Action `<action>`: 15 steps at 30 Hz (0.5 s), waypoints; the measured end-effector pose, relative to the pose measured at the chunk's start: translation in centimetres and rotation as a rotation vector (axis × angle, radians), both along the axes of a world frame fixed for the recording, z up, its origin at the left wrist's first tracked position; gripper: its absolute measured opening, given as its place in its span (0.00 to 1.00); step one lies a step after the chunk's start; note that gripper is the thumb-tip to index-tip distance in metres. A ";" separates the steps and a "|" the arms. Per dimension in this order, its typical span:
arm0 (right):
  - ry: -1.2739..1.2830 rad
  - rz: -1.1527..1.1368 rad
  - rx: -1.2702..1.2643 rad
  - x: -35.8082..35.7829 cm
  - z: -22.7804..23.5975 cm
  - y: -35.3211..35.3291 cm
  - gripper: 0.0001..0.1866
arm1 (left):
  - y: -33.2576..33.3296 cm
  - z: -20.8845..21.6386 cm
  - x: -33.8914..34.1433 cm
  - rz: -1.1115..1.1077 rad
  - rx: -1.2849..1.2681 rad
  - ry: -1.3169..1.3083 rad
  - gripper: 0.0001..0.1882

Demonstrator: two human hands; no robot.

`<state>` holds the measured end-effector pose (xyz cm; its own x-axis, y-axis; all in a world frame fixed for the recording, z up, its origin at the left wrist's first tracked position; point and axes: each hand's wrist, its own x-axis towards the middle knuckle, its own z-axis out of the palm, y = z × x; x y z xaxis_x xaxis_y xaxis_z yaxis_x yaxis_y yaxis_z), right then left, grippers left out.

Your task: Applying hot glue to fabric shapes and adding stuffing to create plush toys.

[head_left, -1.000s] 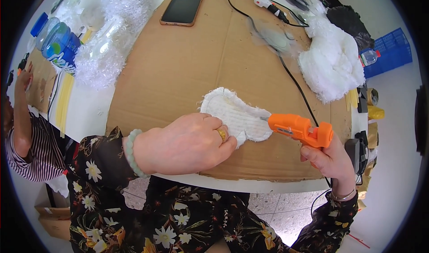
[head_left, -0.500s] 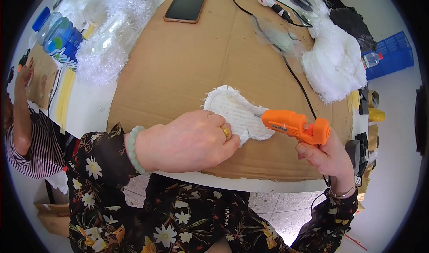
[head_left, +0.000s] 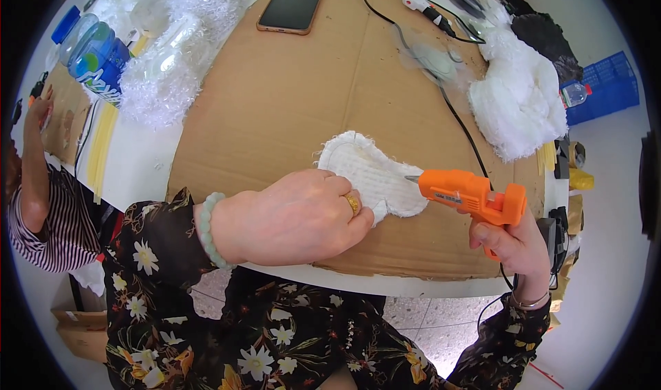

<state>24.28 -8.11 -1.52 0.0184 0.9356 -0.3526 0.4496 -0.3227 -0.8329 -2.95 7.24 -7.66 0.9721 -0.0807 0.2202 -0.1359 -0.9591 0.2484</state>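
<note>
A white, frayed-edged piece of fabric, rounded and narrower toward its right end, lies on the brown cardboard. My left hand is closed over its near left edge, gripping it; the fingertips are hidden under the hand. In my right hand is an orange hot glue gun, held by its handle. Its metal nozzle points left and sits over the fabric's right end; whether the tip touches cannot be made out. A black cord runs along the cardboard behind the glue gun.
A phone lies at the far edge. Fluffy white material is heaped at right and shiny white tinsel at left, beside a blue-labelled bottle. Another person in a striped shirt sits at left.
The glue gun in my right hand has moved slightly right, its nozzle drawing back toward the fabric's right edge. My left hand stays nearly still on the fabric.
</note>
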 end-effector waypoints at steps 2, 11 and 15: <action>0.044 -0.061 -0.011 0.1 -0.2 -0.3 0.19 | 0.0 0.0 0.0 -0.002 0.000 -0.006 0.15; 0.033 -0.035 -0.057 -0.3 -0.4 0.2 0.17 | -0.1 0.1 0.2 -0.006 0.008 0.017 0.15; 0.033 -0.008 -0.074 -0.5 -0.8 1.0 0.15 | 0.0 -0.3 0.0 0.003 -0.006 0.001 0.14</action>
